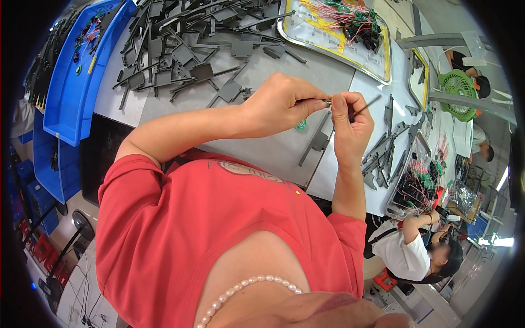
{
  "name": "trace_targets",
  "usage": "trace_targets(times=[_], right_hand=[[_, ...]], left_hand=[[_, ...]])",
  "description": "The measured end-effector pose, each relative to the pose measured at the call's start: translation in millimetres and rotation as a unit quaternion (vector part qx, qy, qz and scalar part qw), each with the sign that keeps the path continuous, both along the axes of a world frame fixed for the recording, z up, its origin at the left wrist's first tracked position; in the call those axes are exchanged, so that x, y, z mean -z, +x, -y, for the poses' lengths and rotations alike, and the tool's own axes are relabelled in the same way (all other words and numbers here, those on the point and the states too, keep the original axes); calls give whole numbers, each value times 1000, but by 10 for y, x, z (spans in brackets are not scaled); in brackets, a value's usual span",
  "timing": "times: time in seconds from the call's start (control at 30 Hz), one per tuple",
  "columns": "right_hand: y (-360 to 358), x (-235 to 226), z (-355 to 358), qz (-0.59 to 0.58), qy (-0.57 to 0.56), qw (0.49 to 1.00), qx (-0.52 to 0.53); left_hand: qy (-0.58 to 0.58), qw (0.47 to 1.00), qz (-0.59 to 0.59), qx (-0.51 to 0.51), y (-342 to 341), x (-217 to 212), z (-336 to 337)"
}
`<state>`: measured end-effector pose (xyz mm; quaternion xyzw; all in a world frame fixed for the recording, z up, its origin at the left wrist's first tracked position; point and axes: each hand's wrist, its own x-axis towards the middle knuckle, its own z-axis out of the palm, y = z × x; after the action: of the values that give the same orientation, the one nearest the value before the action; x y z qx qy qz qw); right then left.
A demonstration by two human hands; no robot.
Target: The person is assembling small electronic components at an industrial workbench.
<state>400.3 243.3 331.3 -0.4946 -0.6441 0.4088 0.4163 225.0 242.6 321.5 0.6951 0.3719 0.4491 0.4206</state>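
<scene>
Above the table's near edge my left hand point(280, 105) and my right hand point(350, 127) meet, both closed in a pinch. Between them is a thin dark grey plastic strip point(373, 103), whose far end sticks out past my right fingers. A small piece at my left fingertips is mostly hidden by the fingers. Beneath my hands a green coil point(301, 124) lies on the table, partly covered by my left hand. Close to my right wrist lies a dark grey bracket-like part point(317, 142) with a long arm.
Dark grey plastic parts point(180, 54) are heaped at the far left. Beyond my hands stands a tray point(328, 50) with wired green pieces; another wire-filled tray point(402, 188) is at right. A blue bin point(71, 101) stands left. A co-worker point(407, 249) sits at right, near a green fan point(458, 94).
</scene>
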Motion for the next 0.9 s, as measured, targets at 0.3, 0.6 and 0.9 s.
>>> trace_targets(times=[0.3, 0.6, 0.9], right_hand=[[47, -87, 190, 156, 102, 981, -47], [-21, 17, 177, 204, 170, 964, -32], [-63, 22, 26, -64, 1, 998, 23]], left_hand=[[-77, 994, 67, -29, -33, -17, -7], [60, 997, 3, -45, -18, 99, -9], [-171, 982, 38, 70, -3, -66, -14]])
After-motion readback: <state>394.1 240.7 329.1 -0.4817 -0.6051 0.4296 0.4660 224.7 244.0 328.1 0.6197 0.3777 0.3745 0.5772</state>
